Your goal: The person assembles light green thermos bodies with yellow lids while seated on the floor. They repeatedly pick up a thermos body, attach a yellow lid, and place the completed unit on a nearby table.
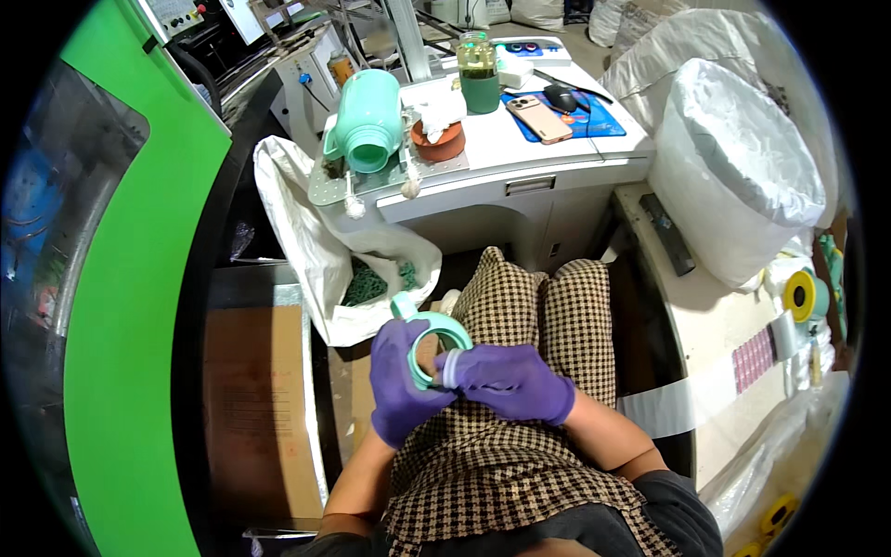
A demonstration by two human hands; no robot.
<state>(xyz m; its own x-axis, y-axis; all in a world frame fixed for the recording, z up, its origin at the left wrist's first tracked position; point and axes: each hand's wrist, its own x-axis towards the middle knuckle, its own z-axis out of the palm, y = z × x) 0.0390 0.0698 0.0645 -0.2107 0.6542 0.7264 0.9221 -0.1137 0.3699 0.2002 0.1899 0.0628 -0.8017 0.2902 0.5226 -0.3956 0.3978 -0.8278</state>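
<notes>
My left hand, in a purple glove, is closed round a mint-green plastic ring with a short tab sticking up at its far left. The ring is tilted above my lap, and through its opening I see brown. My right hand, also gloved in purple, is closed at the ring's near right edge. Whitish bands show at its fingertips; whether they belong to a tool or wrap the fingers, I cannot tell. Past the ring, a white woven sack gapes, with green plastic scraps inside.
On the white desk a mint-green jug body lies on its side, near a brown tape roll, a bottle and a phone. A lined white sack stands right; a cardboard box and green machine panel are left.
</notes>
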